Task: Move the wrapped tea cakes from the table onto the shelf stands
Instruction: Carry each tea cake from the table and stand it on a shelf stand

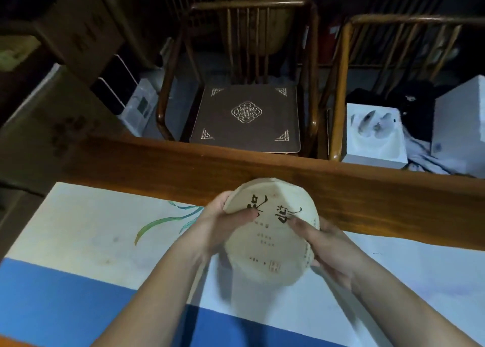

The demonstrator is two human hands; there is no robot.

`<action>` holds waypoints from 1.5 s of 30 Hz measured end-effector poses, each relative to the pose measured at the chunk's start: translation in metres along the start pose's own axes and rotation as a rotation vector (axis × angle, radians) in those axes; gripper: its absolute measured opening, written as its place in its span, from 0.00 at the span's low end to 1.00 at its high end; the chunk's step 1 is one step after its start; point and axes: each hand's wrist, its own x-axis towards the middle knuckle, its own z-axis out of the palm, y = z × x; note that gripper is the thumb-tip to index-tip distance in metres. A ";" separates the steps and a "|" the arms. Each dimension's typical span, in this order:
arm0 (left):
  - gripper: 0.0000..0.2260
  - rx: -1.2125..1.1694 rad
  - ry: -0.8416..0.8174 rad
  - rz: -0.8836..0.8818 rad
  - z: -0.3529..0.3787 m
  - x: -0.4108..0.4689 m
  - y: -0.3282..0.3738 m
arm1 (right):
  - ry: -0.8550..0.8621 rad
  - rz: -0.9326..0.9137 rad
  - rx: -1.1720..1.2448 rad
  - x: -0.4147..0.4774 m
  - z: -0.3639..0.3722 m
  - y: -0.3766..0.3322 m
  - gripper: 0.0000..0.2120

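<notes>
The left hand [223, 222] grips the left edge of a wrapped tea cake [270, 231], thumb laid across its pale paper face and the other fingers curled round behind. The right hand [328, 247] clasps the cake's opposite edge, its thumb also resting on the face near the black brush characters. Between the two hands the round cake is tilted with its printed side toward the camera, lifted above the table [183, 168]. Beneath the hands lies a table runner [91, 223], white with a green leaf painting to the left of the left hand and a blue band nearer the wrists. Beyond the hands, past the table's wooden edge, stands a wooden chair [246, 115] with a dark patterned cushion; to the right of it, a second chair [341, 89] holds a white box [375, 136].
</notes>
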 end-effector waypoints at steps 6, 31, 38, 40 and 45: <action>0.13 0.358 -0.298 0.004 -0.003 -0.012 0.078 | -0.311 0.001 -0.151 -0.024 -0.028 -0.047 0.28; 0.34 -0.711 0.555 0.285 -0.050 -0.385 -0.084 | -0.394 0.066 0.010 -0.223 0.235 0.020 0.23; 0.30 -0.402 0.542 0.230 -0.195 -0.562 -0.119 | -1.054 0.101 -0.598 -0.224 0.426 0.011 0.34; 0.28 -0.283 0.517 0.183 -0.238 -0.607 -0.120 | -1.144 0.150 -0.674 -0.236 0.486 0.048 0.26; 0.22 -0.324 0.968 0.009 -0.307 -0.686 -0.148 | -1.104 0.186 -0.501 -0.271 0.590 0.136 0.24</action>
